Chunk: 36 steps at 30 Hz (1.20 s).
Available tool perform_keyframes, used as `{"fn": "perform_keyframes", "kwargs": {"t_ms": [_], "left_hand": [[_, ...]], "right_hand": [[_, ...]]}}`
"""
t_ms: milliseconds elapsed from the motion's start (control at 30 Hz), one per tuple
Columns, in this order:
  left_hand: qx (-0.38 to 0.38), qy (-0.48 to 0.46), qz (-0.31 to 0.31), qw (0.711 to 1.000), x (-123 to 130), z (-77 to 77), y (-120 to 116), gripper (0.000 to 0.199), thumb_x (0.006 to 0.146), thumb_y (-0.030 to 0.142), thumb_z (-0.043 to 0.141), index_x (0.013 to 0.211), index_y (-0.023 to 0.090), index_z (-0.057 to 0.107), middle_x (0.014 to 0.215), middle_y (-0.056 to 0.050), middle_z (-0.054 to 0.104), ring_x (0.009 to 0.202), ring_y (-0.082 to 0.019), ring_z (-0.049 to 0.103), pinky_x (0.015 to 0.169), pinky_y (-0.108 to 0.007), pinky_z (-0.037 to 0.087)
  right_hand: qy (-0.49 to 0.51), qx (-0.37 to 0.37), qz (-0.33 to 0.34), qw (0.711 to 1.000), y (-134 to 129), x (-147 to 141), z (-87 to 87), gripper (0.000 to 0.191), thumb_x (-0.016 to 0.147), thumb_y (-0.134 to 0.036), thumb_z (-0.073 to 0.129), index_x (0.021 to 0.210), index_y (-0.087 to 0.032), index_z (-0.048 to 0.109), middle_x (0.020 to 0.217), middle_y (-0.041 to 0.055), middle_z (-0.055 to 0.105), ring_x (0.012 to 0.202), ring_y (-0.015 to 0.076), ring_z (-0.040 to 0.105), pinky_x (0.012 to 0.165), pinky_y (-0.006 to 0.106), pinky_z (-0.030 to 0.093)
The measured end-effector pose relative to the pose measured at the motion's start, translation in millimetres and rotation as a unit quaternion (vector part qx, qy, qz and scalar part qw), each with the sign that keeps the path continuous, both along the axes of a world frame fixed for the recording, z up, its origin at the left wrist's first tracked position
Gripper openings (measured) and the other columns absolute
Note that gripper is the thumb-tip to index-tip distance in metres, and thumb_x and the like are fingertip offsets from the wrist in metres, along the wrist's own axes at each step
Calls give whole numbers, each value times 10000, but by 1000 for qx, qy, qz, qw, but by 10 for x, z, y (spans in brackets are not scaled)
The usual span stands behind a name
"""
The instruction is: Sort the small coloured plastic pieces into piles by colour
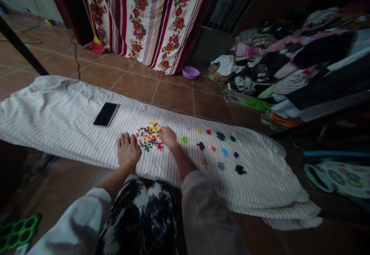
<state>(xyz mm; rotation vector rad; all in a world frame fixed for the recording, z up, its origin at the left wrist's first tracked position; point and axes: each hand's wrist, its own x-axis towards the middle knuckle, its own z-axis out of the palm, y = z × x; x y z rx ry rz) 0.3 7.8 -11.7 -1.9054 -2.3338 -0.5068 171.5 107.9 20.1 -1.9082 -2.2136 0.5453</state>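
On the striped cloth lies a phone; then the left hand, flat, fingers extended, nothing seen in it; beside it, loose bits; the right hand, curled at them, grip unclear; small colour piles.

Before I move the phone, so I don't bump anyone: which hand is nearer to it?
Left. The left hand rests palm down, right of the phone, nearer the camera; the right hand is farther right, at the right edge of the mixed pieces.
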Motion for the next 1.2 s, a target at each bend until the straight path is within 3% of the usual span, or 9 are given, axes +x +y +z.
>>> {"fn": "perform_keyframes", "kwargs": {"t_ms": [433,600,900,1067,1200], "left_hand": [[2,-2,0,1000,-9,-36,8,463,867,260,415,1287,105,533,1437,-238,464,1414,-374,334,1110,-553,291],[1,-1,-1,1000,-7,-28,7,454,869,257,404,1271,98,542,1431,-240,471,1414,-368,337,1114,-541,296],[0,-18,-2,1000,5,7,2,456,862,255,413,1263,83,547,1437,-247,460,1412,-372,336,1125,-534,282],[2,-13,0,1000,6,16,-6,441,870,257,402,1251,95,554,1429,-229,472,1410,-361,341,1128,-518,286],[-2,-12,-2,1000,7,29,-15,438,864,255,402,1239,91,559,1417,-230,479,1402,-360,351,1130,-511,282]], "right_hand": [[110,50,2,993,22,-38,-92,177,824,-176,549,970,-230,633,967,15,691,872,152,618,791,248,460],[56,53,2,997,-14,-81,-68,277,868,-211,519,1101,-253,662,997,38,684,907,172,614,812,256,452],[-20,38,89,995,-78,38,23,323,891,-197,490,1090,-262,737,1002,70,680,965,196,600,867,277,439],[46,57,62,995,-99,134,-46,329,880,-199,518,1175,-213,662,1030,72,677,945,183,606,866,268,453],[116,59,30,991,-142,203,-143,246,853,-184,560,1069,-210,675,1017,49,685,895,159,620,838,254,471]]}}
